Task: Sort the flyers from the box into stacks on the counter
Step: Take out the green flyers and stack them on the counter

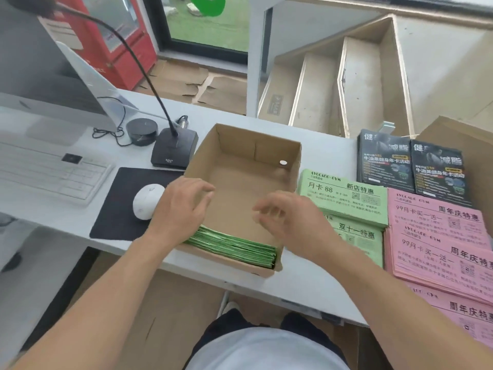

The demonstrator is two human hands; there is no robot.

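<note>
On the counter (306, 284), the cardboard box (277, 153) runs lengthwise away from the person, green flyers (234, 247) crosswise at its near end, left hand (184, 206) and right hand (290, 220) released above it, mouse (148, 200) close left.

1. The left forearm (106, 276) and right forearm (386, 289) are bare as far as they show.
2. The left hand (184, 206) and right hand (288, 222) are bare too. The right one's fingers (266, 209) are blurred.
3. A plain, pale grey-white shirt (266, 351) covers the torso.
4. Dark legwear (229, 327) shows just above it.
5. A light shoe (226, 303) shows under the worktop edge.
</note>
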